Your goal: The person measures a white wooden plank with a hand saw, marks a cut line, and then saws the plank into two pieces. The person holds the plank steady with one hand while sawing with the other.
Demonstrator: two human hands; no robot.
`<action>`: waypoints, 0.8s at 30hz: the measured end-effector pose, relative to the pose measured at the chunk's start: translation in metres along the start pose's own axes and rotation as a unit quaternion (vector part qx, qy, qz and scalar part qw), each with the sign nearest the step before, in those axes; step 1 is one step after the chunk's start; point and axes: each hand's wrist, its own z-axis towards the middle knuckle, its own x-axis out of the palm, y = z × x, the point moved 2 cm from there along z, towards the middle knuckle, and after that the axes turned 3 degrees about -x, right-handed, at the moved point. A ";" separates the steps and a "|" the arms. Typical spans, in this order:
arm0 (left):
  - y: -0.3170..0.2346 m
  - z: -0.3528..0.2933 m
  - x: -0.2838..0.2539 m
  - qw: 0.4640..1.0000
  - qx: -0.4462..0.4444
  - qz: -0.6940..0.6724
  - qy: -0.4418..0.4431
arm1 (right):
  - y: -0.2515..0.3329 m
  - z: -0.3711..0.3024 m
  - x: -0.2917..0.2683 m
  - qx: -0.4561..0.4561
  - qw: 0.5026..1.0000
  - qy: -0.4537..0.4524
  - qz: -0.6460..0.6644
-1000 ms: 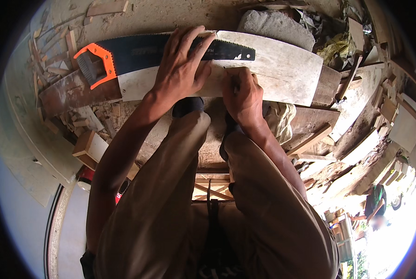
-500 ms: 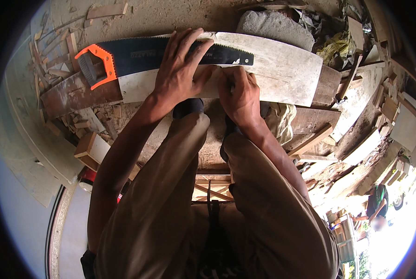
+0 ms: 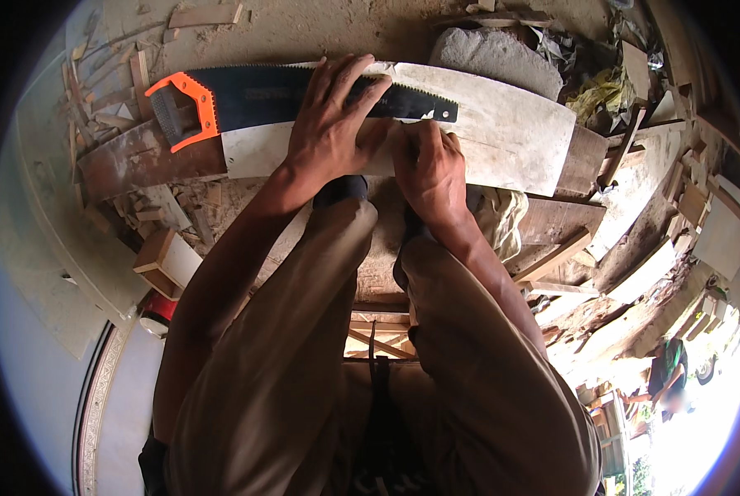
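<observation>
A hand saw [image 3: 262, 97] with a dark blade and an orange-and-black handle lies flat across a whitish, stained board [image 3: 515, 140]. Its toothed edge faces away from me. My left hand [image 3: 333, 124] spans the blade, fingers reaching over it toward the teeth and thumb at the near edge, holding it down on the board. Close by on the right, my right hand [image 3: 433, 169] is closed in a pinch at the blade's near edge, toward its tip. Whatever sits between those fingertips is hidden.
Brown planks [image 3: 155, 161] stick out under the white board. A grey stone block [image 3: 498, 62] lies behind it. Wood offcuts are scattered on both sides, with a small wooden box [image 3: 167, 260] at left. Another person [image 3: 668, 372] is far off at lower right.
The whole view has shifted slightly. Both hands and the saw keep about the same places on the board.
</observation>
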 end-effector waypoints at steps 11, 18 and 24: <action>-0.001 -0.001 0.001 1.000 0.003 0.003 -0.005 | -0.004 -0.003 0.003 0.022 0.999 -0.020 0.032; -0.002 -0.001 0.000 1.000 -0.003 -0.005 -0.003 | -0.004 -0.002 0.003 0.034 0.998 -0.016 0.048; 0.000 0.001 0.001 1.000 -0.001 -0.002 -0.004 | -0.004 0.000 0.005 0.038 0.998 -0.017 0.036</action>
